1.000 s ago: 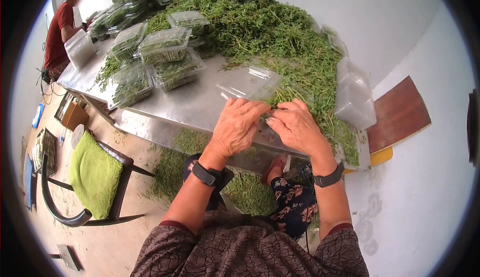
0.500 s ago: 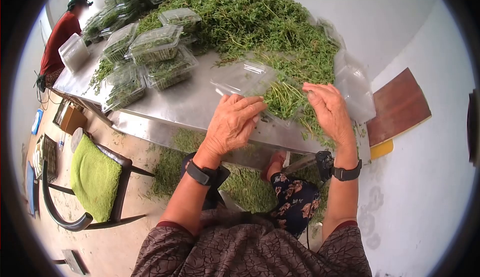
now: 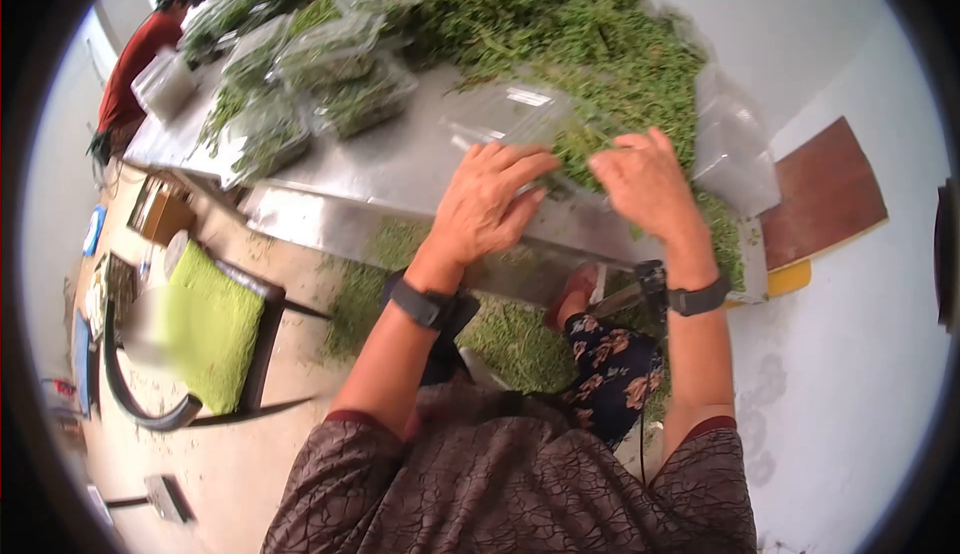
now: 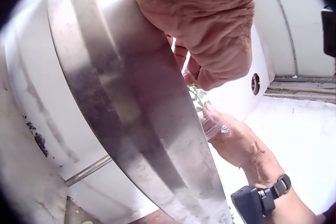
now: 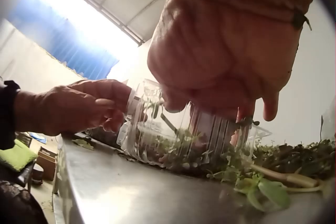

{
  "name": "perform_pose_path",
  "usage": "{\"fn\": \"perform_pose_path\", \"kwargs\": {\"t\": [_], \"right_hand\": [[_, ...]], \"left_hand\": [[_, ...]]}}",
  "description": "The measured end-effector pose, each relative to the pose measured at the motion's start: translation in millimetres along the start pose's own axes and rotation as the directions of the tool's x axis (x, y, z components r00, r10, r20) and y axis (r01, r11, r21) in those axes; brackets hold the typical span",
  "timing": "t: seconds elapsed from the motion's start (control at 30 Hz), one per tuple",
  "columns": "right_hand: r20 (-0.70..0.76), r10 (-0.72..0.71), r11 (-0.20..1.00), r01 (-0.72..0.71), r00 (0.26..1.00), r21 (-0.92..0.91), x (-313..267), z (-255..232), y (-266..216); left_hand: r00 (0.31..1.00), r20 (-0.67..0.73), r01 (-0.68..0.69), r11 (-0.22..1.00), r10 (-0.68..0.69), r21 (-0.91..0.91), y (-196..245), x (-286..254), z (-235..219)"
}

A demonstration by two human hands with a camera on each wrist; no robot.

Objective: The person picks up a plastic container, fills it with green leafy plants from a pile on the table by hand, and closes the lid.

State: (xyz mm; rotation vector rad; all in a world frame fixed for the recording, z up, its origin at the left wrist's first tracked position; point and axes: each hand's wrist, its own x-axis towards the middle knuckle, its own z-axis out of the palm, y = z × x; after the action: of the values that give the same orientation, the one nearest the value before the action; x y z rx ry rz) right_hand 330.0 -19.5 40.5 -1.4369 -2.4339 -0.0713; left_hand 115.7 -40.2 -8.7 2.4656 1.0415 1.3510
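Note:
A clear plastic clamshell box (image 5: 157, 142) holding leafy green sprigs (image 3: 575, 144) stands near the table's front edge, its lid (image 3: 500, 112) folded back. My left hand (image 3: 490, 199) pinches the box's left end between fingers and thumb, as the right wrist view shows. My right hand (image 3: 645, 184) is over the right end, palm down; its fingers (image 5: 270, 109) point down at the box wall and the greens, with some tips hidden behind plastic. A small sprig (image 4: 197, 97) shows between the two hands in the left wrist view.
A large heap of greens (image 3: 560, 29) covers the table's back. Filled boxes (image 3: 330, 54) are stacked at left, stacked clear boxes (image 3: 735, 154) at right. A person in red (image 3: 145, 64) is at the far left. A chair with a green cushion (image 3: 215, 324) stands behind.
My right hand has swung out right, away from the left hand, then come back in over the box's right end. My left hand stays at its left end. The head view has shifted.

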Motion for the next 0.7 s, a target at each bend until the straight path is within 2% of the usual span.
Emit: {"fn": "perform_pose_path", "kwargs": {"t": [0.03, 0.1, 0.13, 0.17, 0.2, 0.27, 0.37, 0.4, 0.43, 0.47, 0.5, 0.57, 0.63, 0.7], "right_hand": [[0.029, 0.033, 0.999, -0.034, 0.999, 0.020, -0.7, -8.7, -4.5], [0.080, 0.052, 0.997, -0.057, 0.995, 0.059, -8.0, -6.3, -2.6], [-0.138, -0.002, 0.999, 0.006, 0.990, 0.033, -12.6, -1.5, 3.4], [-0.352, -0.059, 0.998, 0.059, 0.934, -0.009, -15.4, 2.6, 6.1], [-0.345, -0.067, 0.998, 0.069, 0.936, -0.004, -17.6, -0.7, 1.1], [-0.428, 0.013, 0.995, 0.029, 0.904, 0.091, -25.9, -15.9, -9.8], [-0.499, 0.038, 0.992, 0.029, 0.866, 0.127, -40.5, -17.7, -23.6], [-0.500, 0.036, 0.992, 0.031, 0.865, 0.126, -46.9, -15.4, -28.2], [-0.490, 0.112, 0.959, 0.036, 0.864, 0.281, -54.5, -9.9, -32.7], [-0.468, 0.183, 0.902, 0.042, 0.864, 0.430, -61.9, -3.8, -37.9], [-0.467, 0.179, 0.901, 0.046, 0.866, 0.431, -68.4, 2.4, -44.7], [-0.373, 0.287, 0.756, 0.030, 0.883, 0.654, -79.9, 16.6, -59.2], [-0.322, 0.268, 0.731, 0.025, 0.908, 0.681, -87.2, 28.8, -68.2], [-0.340, 0.254, 0.746, 0.041, 0.906, 0.665, -91.7, 35.4, -69.3]], "left_hand": [[0.999, 0.008, 0.031, 0.999, -0.032, 0.015, -0.7, 0.2, 0.6], [0.997, -0.075, -0.019, 1.000, 0.017, -0.023, -1.4, -1.2, 3.8], [0.997, -0.074, 0.004, 1.000, -0.005, -0.013, -1.8, -2.4, 4.7], [0.997, -0.072, 0.016, 1.000, -0.018, -0.021, -2.2, -2.5, 5.9], [0.997, -0.071, 0.023, 0.999, -0.026, -0.033, -2.6, -2.7, 6.8], [0.997, -0.072, 0.028, 0.999, -0.029, -0.023, -3.1, -3.1, 7.9], [0.995, -0.101, 0.018, 0.998, -0.024, -0.053, -6.0, -2.6, 10.4], [0.991, -0.132, 0.013, 0.996, -0.025, -0.089, -6.9, -2.5, 10.8], [0.991, -0.133, 0.015, 0.996, -0.026, -0.087, -6.8, -2.6, 10.7], [0.986, -0.147, 0.047, 0.982, -0.074, -0.182, -6.6, -3.1, 10.2], [0.980, -0.156, 0.077, 0.958, -0.124, -0.275, -6.7, -3.7, 9.5], [0.977, -0.155, 0.102, 0.957, -0.148, -0.271, -7.4, -4.6, 8.0], [0.975, -0.150, 0.121, 0.955, -0.165, -0.269, -7.4, -4.6, 8.4], [0.952, -0.251, 0.095, 0.950, -0.174, -0.298, -7.0, -5.3, 10.1]]}}
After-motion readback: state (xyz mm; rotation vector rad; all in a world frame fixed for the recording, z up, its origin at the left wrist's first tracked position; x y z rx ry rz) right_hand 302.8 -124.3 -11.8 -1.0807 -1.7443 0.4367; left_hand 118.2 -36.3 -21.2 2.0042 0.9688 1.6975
